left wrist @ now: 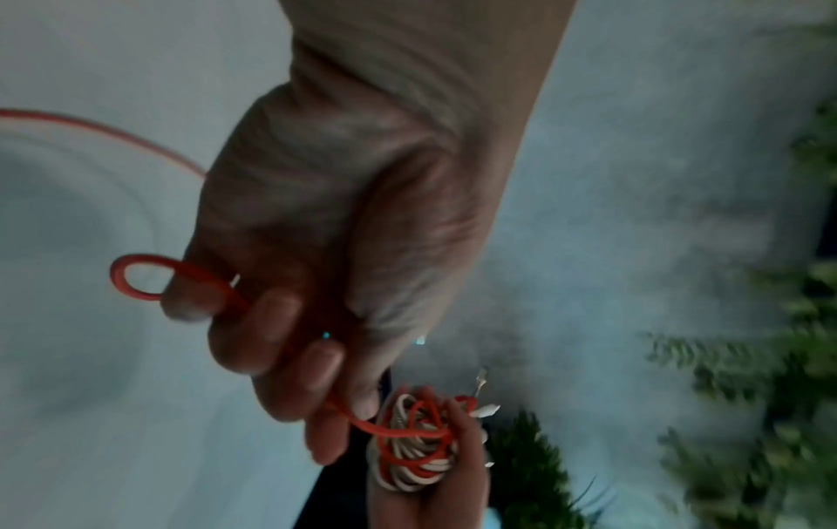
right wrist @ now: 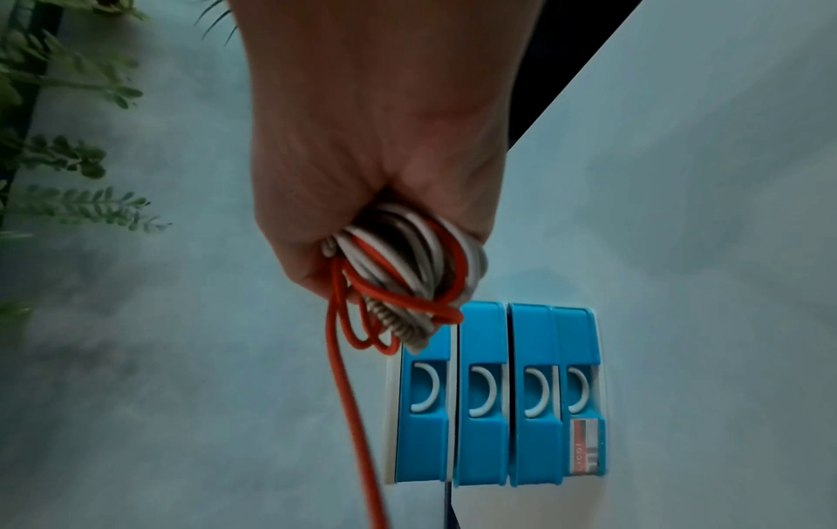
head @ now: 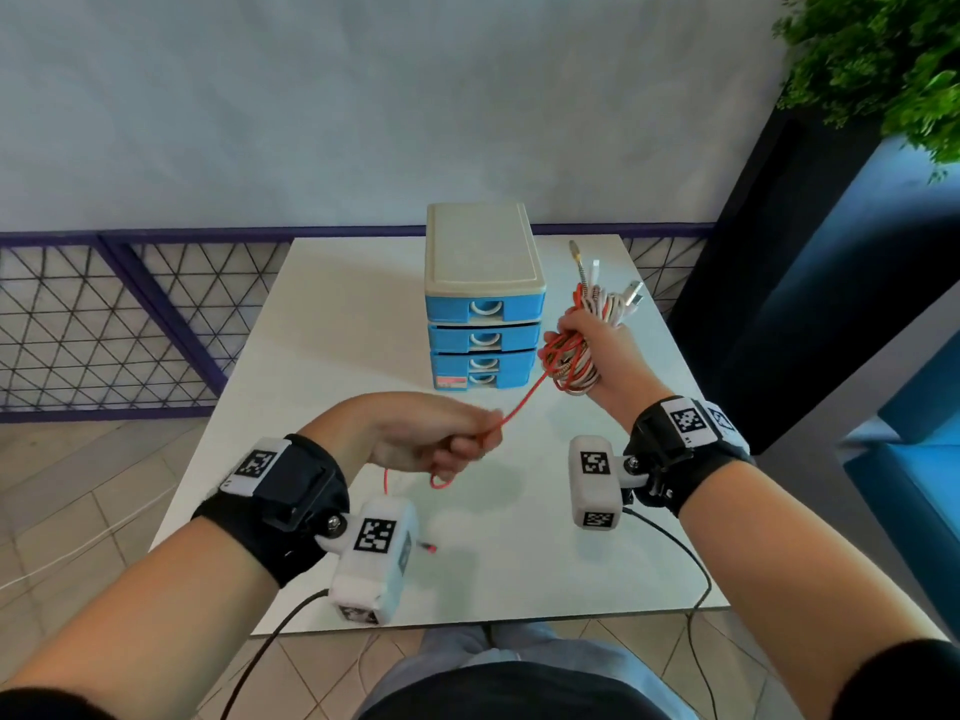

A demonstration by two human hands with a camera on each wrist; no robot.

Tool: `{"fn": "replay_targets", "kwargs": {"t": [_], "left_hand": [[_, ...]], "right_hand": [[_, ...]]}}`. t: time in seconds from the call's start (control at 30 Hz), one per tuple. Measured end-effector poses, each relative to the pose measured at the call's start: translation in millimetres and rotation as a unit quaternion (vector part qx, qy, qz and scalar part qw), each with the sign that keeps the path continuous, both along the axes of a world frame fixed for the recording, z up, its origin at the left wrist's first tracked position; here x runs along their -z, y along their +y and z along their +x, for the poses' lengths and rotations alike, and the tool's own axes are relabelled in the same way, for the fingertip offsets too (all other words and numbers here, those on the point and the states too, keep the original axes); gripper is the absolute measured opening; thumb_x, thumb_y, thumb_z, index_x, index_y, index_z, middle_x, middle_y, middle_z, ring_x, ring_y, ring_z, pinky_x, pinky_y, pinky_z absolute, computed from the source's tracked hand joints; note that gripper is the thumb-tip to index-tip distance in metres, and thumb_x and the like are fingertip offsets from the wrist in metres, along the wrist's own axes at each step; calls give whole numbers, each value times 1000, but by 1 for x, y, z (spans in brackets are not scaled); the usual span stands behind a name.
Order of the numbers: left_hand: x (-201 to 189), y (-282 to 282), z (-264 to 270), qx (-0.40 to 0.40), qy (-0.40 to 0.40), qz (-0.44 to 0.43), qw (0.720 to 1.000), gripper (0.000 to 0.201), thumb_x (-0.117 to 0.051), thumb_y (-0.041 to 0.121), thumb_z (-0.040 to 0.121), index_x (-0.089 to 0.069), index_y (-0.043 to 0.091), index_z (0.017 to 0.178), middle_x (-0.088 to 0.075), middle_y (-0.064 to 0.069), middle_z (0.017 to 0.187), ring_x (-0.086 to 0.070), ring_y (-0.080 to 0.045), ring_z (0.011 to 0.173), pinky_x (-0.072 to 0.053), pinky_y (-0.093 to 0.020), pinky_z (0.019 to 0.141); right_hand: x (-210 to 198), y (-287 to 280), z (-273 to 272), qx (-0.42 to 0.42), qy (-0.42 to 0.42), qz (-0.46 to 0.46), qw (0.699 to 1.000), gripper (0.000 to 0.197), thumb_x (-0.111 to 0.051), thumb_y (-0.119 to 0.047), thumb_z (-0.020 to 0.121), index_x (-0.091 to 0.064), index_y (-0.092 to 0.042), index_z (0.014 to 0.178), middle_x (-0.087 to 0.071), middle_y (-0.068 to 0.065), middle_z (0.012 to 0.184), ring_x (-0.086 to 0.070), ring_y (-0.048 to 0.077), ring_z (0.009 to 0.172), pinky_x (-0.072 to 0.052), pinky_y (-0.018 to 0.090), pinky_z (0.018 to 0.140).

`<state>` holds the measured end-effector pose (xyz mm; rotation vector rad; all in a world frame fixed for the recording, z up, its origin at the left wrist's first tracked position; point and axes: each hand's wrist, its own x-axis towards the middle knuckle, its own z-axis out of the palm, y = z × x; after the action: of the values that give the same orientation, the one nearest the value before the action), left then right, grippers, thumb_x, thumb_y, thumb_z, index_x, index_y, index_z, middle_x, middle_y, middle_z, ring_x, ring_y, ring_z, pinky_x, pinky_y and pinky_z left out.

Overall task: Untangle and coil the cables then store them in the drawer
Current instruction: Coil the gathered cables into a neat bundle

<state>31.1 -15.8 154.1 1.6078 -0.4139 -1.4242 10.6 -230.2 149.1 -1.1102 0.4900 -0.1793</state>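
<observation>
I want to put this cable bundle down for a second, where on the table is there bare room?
The table is bare left of the drawer unit, out to its left edge, and near the front edge between both wrists. It is crowded on the right: the right hand grips the cable bundle beside the drawers, and the red cable stretches to the left hand.

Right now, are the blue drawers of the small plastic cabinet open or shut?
Shut. All the blue drawer fronts sit about flush in the cabinet's stack, none pulled out; the right wrist view shows the same.
</observation>
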Motion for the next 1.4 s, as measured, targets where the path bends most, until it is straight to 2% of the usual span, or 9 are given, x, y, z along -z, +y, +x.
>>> {"fn": "replay_targets", "kwargs": {"t": [0.13,0.3,0.4,0.53,0.7,0.8,0.97,1.27,1.4], "left_hand": [[-1,4,6,92,-238,155,954,29,-47,39,97,-66,24,80,-46,3,69,-37,-12,60,-29,-24,58],[1,-12,17,-35,-442,146,884,19,-59,30,90,-65,32,72,-68,0,93,-61,-21,87,-49,-37,79],[-2,-19,21,-105,-510,84,850,13,-63,29,87,-63,27,75,-61,7,76,-56,-16,76,-44,-32,69],[-4,-27,24,-161,-552,29,818,14,-68,29,85,-61,17,82,-60,7,78,-52,-8,70,-34,-14,56],[-5,-22,29,-162,-474,103,860,42,-48,45,94,-62,9,78,-50,-1,64,-44,-16,54,-33,-25,50],[-7,-15,28,-264,-189,30,945,36,-39,38,100,-53,17,75,-39,3,57,-31,-11,42,-33,-22,47],[-11,-13,24,-315,102,-148,932,22,-41,22,100,-58,14,88,-52,6,61,-46,-7,47,-54,-23,62],[-15,-44,5,-293,-19,-112,949,13,-66,24,87,-70,12,87,-71,5,70,-60,-3,53,-55,-17,55],[-14,-46,3,-295,-70,-98,948,12,-68,21,86,-72,10,84,-73,2,72,-60,-5,54,-54,-18,55]], "right_hand": [[0,-1,-11,-83,-1,42,996,3,-56,-3,90,-55,-6,91,-72,11,79,-70,27,84,-52,48,92],[-3,7,-15,-223,14,27,974,11,-61,-4,86,-56,-10,93,-66,24,118,-66,32,110,-46,52,101],[-7,13,-17,-306,32,0,951,17,-62,-5,80,-58,-7,96,-64,26,116,-65,36,108,-44,53,100],[-8,23,-16,-340,44,-30,939,19,-53,-4,91,-60,-1,108,-67,21,99,-71,31,88,-57,40,77],[-6,18,-15,-245,23,-73,966,8,-56,0,88,-57,-8,91,-61,11,75,-64,23,68,-55,41,72],[1,7,-12,-193,19,-78,978,8,-59,-2,86,-57,-9,89,-60,10,74,-64,24,68,-54,46,78],[11,2,-9,-168,44,-128,976,10,-66,-16,88,-59,-9,85,-61,9,76,-66,22,67,-53,50,86],[1,25,-7,-271,17,-46,961,60,-50,-67,83,-68,-13,101,-57,9,68,-60,19,58,-53,30,57],[2,25,-9,-286,13,-36,957,33,-62,-47,88,-72,-16,91,-57,5,60,-58,19,56,-49,31,59]]}}
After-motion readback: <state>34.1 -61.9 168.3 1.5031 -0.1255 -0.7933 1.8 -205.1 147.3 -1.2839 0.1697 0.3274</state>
